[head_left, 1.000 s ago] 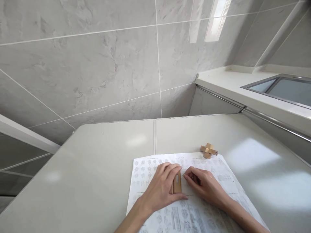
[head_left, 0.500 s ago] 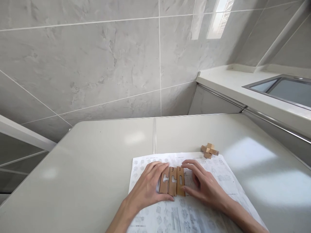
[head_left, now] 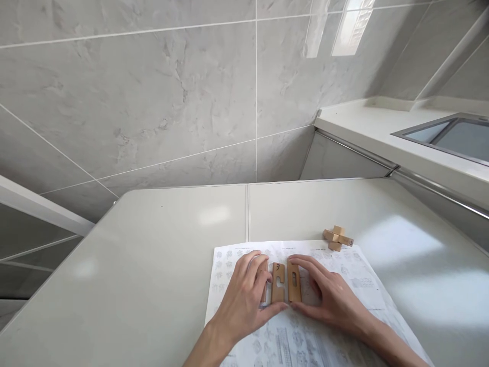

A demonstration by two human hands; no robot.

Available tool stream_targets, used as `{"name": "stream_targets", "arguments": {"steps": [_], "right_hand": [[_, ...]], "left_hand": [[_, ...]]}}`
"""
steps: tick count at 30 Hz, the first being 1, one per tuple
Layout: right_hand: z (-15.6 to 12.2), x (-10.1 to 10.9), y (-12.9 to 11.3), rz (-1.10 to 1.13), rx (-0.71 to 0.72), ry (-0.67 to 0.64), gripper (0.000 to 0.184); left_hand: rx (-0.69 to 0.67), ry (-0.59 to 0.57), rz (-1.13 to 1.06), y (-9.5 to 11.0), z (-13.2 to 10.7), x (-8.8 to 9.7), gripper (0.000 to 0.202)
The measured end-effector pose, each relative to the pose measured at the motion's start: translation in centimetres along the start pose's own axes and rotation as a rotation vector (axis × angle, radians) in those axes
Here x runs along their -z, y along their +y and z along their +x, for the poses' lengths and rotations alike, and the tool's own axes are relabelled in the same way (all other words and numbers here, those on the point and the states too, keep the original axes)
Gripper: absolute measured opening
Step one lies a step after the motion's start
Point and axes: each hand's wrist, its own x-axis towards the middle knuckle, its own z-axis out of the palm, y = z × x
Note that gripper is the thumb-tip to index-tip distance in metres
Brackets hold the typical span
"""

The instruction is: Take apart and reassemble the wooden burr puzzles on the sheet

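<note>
Three flat, notched wooden puzzle pieces lie on a printed sheet between my hands. My right hand (head_left: 331, 289) grips the right-hand slotted piece (head_left: 294, 290) by its two ends, thumb below and fingers above. The middle piece (head_left: 277, 295) has a side cut-out and a dark mark at its top. My left hand (head_left: 248, 288) curls around the left piece (head_left: 264, 285), mostly covering it, and its thumb reaches the lower end of the middle piece. Narrow gaps separate the pieces.
The printed paper sheet (head_left: 225, 300) lies on a pale table (head_left: 160, 265). At its far right edge stands an interlocked cross of wooden pieces (head_left: 337, 237). A white counter with a sink (head_left: 451, 133) borders the right side; a grey tiled wall (head_left: 153, 102) stands behind.
The right piece has come apart from the middle one, leaving a gap. My left fingers have curled further over the left piece. The camera view has shifted slightly.
</note>
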Motion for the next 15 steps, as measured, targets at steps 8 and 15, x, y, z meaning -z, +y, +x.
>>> {"name": "stream_targets", "arguments": {"steps": [8, 15], "right_hand": [[0.3, 0.9, 0.6, 0.285, -0.167, 0.000, 0.065], [0.2, 0.9, 1.4, 0.452, -0.196, -0.003, 0.067]], "left_hand": [[0.007, 0.131, 0.120, 1.6, 0.0, -2.4, 0.026], [-0.006, 0.129, 0.138, 2.0, -0.2, -2.8, 0.016]]}}
